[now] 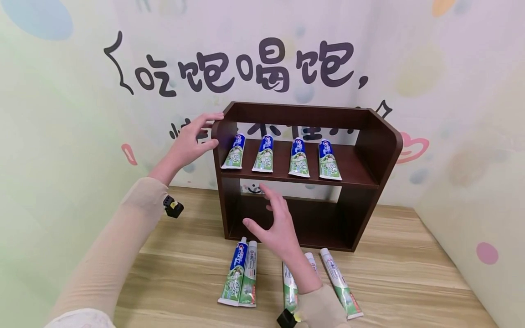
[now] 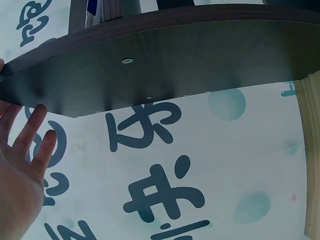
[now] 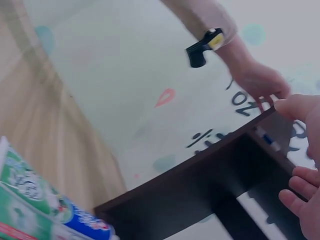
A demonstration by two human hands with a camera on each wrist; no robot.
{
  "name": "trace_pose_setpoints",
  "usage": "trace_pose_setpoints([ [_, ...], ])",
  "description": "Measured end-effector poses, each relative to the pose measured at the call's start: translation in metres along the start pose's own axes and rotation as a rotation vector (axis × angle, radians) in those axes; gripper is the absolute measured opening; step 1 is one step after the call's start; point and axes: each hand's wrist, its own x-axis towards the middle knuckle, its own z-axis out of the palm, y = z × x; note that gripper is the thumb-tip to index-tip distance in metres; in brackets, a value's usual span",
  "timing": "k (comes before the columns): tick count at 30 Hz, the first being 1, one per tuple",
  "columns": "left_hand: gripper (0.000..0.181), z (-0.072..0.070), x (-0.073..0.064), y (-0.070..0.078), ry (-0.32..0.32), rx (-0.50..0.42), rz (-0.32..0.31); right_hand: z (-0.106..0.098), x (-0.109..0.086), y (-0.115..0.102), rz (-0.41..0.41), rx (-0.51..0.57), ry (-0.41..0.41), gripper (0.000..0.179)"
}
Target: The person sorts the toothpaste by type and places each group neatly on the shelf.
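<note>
Head view: the left hand (image 1: 186,145), fingers loosely extended, touches the left side of a dark brown shelf unit (image 1: 299,116). The right hand (image 1: 278,230), wide and holding nothing, is before the lower compartment. Four blue-and-green toothpaste tubes (image 1: 298,158) line the upper shelf; a fifth tube (image 1: 233,275) and four white-and-green tubes (image 1: 341,287) lie on the wood-grain tabletop (image 1: 402,255).

Left wrist view: the left fingers spread beside the side panel (image 2: 190,65).

Right wrist view: the right thumb and fingers stand apart.

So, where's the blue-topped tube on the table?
In the head view, the blue-topped tube lies before the shelf's left end, just left of a white-topped tube.
</note>
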Motion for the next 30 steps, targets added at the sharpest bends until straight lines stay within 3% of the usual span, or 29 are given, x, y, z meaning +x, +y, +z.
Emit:
trace_pose_setpoints([
  [16, 0.052, -0.001, 0.000, 0.000, -0.003, -0.001, -0.008, 0.051, -0.036, 0.039, 0.204, 0.086, -0.077, 0.089],
  [30, 0.052, -0.001, 0.001, 0.000, -0.010, 0.010, -0.008, 0.075, -0.068, 0.047, 0.320, 0.096, -0.184, 0.092],
])
